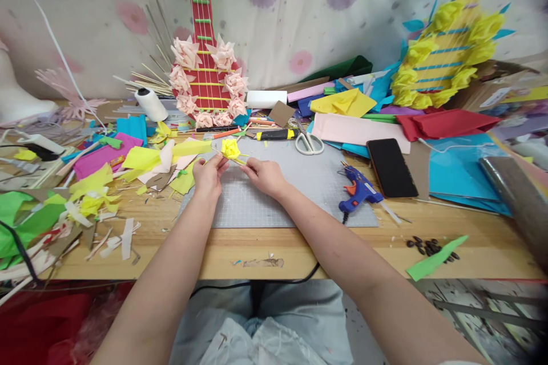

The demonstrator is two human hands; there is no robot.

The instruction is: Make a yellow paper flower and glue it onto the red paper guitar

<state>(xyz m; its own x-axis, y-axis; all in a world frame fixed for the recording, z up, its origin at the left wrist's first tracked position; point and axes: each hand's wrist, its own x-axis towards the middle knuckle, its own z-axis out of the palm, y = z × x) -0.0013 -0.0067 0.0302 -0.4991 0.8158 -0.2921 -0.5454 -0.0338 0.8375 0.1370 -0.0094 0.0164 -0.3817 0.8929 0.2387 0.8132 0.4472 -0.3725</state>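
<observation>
Both my hands meet over the grey cutting mat on the wooden table. My left hand and my right hand are closed in a pinch on a thin stick that carries a small yellow paper flower. The flower sits just beyond my fingertips, between the two hands. Right of my hands lies a blue glue gun on the mat's edge, its cord running off the table's front.
White scissors, a yellow-black utility knife and a black phone lie behind and right. Coloured paper scraps cover the left. A red paper guitar and a yellow one lean on the wall. Dark seeds lie front right.
</observation>
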